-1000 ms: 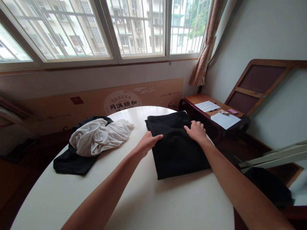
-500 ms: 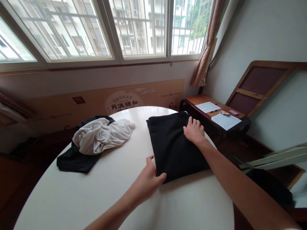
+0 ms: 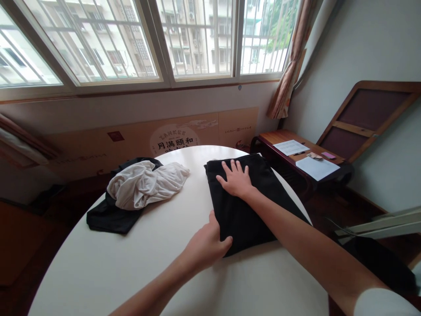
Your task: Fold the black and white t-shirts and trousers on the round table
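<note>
A folded black cloth (image 3: 253,219), likely a garment, lies on the right part of the round white table (image 3: 158,250). My right hand (image 3: 237,180) rests palm down on its far left part, fingers spread flat. At the cloth's near left edge is my left hand (image 3: 207,243). Its thumb reaches over the near corner and its index finger points along the edge, the two wide apart; its other fingers are hidden. Further left, a crumpled light grey cloth (image 3: 144,184) sits on top of a black cloth (image 3: 112,219).
Beyond the table on the right stands a low wooden table (image 3: 283,136) with sheets of paper (image 3: 317,168) and a pink item (image 3: 328,155). A printed cardboard panel (image 3: 131,142) leans under the barred window (image 3: 197,39). A curtain (image 3: 284,94) hangs at the window's right end.
My right hand has slid left across the black cloth from its right side, spreading its fingers. My left hand has shifted slightly along the cloth's edge. The view has turned a little left.
</note>
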Tool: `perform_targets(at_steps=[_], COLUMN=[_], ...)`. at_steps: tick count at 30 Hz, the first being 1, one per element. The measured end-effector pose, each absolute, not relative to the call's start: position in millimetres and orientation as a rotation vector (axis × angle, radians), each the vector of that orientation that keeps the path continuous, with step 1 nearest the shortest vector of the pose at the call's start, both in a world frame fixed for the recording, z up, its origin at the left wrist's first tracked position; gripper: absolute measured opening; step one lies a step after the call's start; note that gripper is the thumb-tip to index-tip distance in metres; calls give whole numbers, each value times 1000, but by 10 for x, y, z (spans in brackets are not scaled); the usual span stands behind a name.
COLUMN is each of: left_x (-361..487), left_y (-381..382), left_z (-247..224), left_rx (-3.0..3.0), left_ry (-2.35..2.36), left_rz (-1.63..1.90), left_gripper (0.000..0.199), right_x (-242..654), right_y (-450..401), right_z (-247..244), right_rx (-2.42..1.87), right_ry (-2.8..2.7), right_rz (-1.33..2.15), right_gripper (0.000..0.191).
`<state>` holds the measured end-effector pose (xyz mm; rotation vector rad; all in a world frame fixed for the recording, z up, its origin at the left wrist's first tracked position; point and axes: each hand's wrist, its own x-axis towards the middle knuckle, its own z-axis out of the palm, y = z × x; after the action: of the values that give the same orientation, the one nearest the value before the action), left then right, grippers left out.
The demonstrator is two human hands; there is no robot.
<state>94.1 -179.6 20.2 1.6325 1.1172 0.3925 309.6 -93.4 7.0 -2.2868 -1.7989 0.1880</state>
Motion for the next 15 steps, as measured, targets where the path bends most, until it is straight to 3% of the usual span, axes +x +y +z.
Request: perform_targets(at_steps=[4,9,13,15], left_x=[981,967,869,852], left_y=[-1801,-1797,-1617,-1408], left_z=[335,393,342,287], left_rx=[1880,1996,2144,2162], left_ry=[1116,1108,1240,1292], left_rz=[91,6,-3,72], left_gripper=[76,70,59,58], right_x=[2950,3178,3788,4151], right_y=[-702,-629,-934,-1123], right_z=[-8,55,128,104], right_rx=[-2177,-2170,-2302,-2431], right_ry=[-1916,-1755,-1297,-1066], right_rz=[313,279,42,145], right_gripper=[69,66,62,65])
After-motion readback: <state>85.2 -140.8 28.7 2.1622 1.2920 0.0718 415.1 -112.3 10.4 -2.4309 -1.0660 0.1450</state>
